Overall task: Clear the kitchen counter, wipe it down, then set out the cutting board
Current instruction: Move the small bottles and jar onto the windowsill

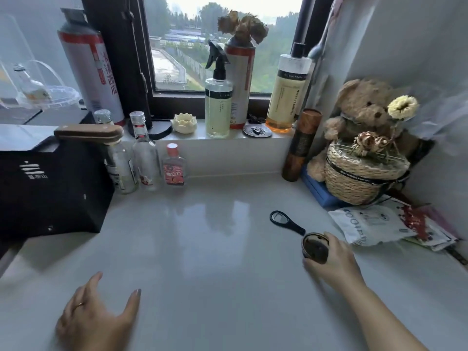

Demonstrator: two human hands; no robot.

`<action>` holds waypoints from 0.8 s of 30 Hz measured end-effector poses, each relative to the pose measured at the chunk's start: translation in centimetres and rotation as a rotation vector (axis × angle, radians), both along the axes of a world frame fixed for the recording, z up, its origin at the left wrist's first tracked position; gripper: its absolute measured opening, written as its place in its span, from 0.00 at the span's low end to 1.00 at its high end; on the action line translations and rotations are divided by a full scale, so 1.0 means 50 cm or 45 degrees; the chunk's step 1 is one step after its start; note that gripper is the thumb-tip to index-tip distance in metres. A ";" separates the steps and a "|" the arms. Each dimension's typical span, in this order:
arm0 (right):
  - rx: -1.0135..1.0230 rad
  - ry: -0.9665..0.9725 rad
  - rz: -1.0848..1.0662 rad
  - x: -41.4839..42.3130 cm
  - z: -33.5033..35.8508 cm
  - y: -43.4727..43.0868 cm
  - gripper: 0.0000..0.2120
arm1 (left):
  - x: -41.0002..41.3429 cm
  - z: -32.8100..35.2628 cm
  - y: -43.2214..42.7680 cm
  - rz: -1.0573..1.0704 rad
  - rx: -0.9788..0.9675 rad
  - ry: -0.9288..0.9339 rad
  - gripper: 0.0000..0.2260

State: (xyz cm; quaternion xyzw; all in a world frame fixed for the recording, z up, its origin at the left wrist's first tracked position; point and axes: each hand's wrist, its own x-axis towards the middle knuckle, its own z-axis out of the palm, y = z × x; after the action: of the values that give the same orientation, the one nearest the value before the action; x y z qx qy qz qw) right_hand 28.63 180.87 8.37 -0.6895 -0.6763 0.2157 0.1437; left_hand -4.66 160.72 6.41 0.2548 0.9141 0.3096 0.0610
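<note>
Head view, right hand: your right hand (334,259) is wrapped around a small round dark-brown tin (315,248), near right on the pale glossy counter (202,236).
Left hand: your left hand (97,316) hangs spread and empty, near left.
Beside the tin: a black bottle opener (286,222), just beyond it.
Cutting board: not in sight.
Risk: I'd say lifting carelessly knocks the opener, or the tin slips from a shallow grip.

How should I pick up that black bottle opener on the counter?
Take the bottle opener by its looped end, the end farther from the right hand. It lies flat, and its handle end runs up against the small dark tin that hand holds. So come from above, pinching the ring's rim.
</note>
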 end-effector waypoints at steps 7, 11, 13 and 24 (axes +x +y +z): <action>0.129 0.259 0.215 -0.107 0.024 -0.114 0.37 | 0.033 0.028 -0.013 -0.257 0.142 -0.016 0.56; 0.085 0.370 0.650 -0.210 0.040 -0.202 0.43 | 0.113 0.066 -0.003 -0.716 0.301 -0.334 0.40; 0.052 0.394 0.791 -0.243 0.046 -0.224 0.45 | 0.140 0.074 0.004 -0.762 0.393 -0.501 0.35; -0.025 0.640 1.072 -0.249 0.045 -0.198 0.45 | 0.121 0.086 0.025 -0.701 0.556 -0.782 0.37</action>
State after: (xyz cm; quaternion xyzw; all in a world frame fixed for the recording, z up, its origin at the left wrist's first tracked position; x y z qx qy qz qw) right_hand 16.16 170.99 10.64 -0.2841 -0.8387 0.4212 0.1962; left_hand 1.39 161.97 10.69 0.3913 0.6656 0.5281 0.3536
